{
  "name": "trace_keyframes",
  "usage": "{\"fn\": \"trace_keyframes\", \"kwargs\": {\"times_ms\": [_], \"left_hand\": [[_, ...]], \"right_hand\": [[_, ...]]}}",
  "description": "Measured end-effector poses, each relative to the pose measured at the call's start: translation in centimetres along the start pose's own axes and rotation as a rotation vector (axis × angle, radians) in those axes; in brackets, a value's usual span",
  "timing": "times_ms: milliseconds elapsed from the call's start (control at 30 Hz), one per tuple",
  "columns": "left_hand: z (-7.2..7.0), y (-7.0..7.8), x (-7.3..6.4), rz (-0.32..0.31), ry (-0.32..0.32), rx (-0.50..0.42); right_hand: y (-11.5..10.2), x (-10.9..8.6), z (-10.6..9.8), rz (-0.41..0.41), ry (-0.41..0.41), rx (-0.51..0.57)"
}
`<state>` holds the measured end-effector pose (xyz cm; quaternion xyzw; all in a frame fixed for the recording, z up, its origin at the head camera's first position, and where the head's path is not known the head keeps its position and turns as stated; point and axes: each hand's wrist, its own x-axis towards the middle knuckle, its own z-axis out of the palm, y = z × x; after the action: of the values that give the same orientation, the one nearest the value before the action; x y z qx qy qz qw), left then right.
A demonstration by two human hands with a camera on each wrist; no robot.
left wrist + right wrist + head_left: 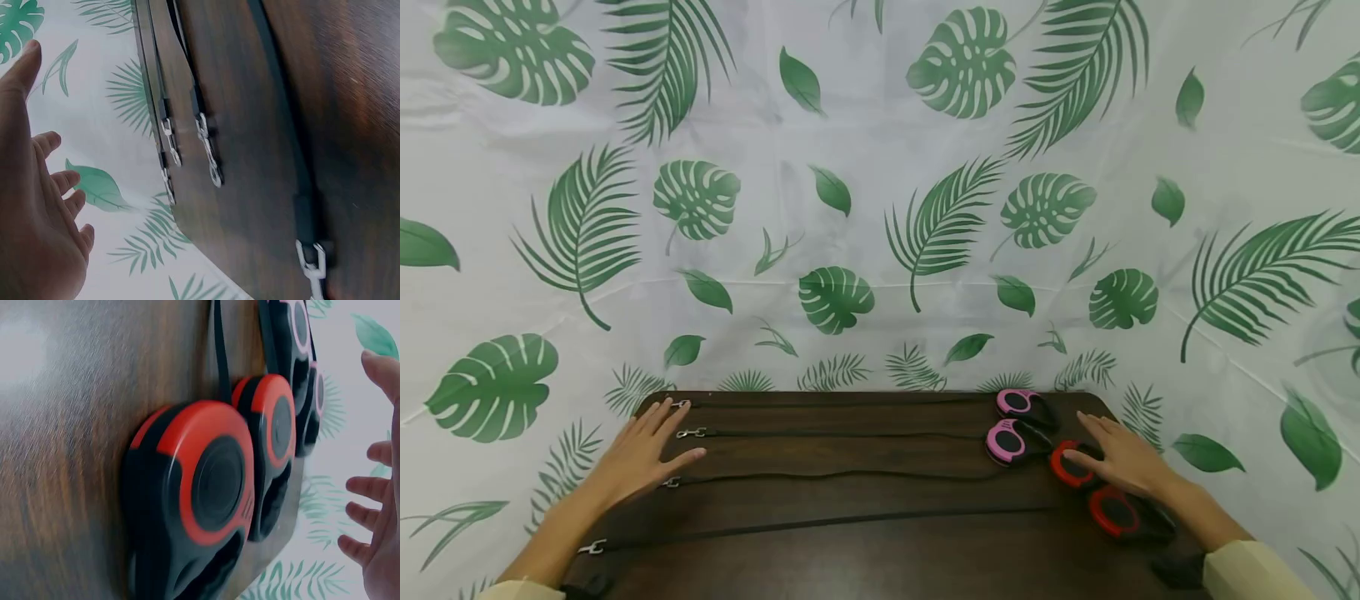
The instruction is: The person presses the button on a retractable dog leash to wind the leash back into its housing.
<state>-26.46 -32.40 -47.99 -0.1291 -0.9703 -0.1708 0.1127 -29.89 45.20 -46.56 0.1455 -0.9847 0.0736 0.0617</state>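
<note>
Four is avoided here: several retractable dog leashes lie side by side on the dark table, straps stretched out to the left. Two have pink-and-black handles, the far pink leash (1017, 402) and the nearer pink leash (1006, 442). Two are red and black, one red leash (1072, 464) beside the nearest red leash (215, 481). Metal clips (208, 150) end the black straps. My left hand (638, 450), fingers spread, hovers near the clips at the left edge. Over the red handles, my right hand (1123, 454) is held with fingers extended. Neither hand holds anything.
The dark wooden table (850, 558) has rounded far corners. A white cloth with green leaves (880, 208) hangs behind it and along both sides. Black straps (820, 522) run across the tabletop.
</note>
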Motion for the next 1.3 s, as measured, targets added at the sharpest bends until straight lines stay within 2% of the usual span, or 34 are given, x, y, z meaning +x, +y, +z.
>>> {"fn": "trace_keyframes", "kwargs": {"times_ms": [100,267,600,833,967,1133,1300], "left_hand": [[-0.4,0.2,-0.7,0.023,0.015,0.007],[-0.6,-0.1,-1.8,0.089,0.082,0.025],[0.1,-2.1,-5.0,0.154,0.196,-0.053],[0.7,-3.2,-7.4,0.123,0.183,-0.094],[1.1,-3.7,-8.7,0.119,0.183,-0.080],[1.9,-4.5,-9.3,0.190,0.235,-0.080],[2.5,-5.3,-9.6,0.238,0.194,-0.132]], "right_hand": [[0.9,-0.4,0.0,-0.004,-0.004,0.012],[2.3,-1.1,0.5,-0.028,-0.004,0.019],[4.2,-2.8,0.8,0.011,-0.013,0.034],[5.3,-4.7,1.9,0.042,0.000,0.069],[5.9,-5.3,2.5,0.051,0.008,0.078],[6.4,-5.7,3.0,0.102,-0.042,0.115],[6.8,-5.6,3.4,0.126,-0.061,0.134]]}}
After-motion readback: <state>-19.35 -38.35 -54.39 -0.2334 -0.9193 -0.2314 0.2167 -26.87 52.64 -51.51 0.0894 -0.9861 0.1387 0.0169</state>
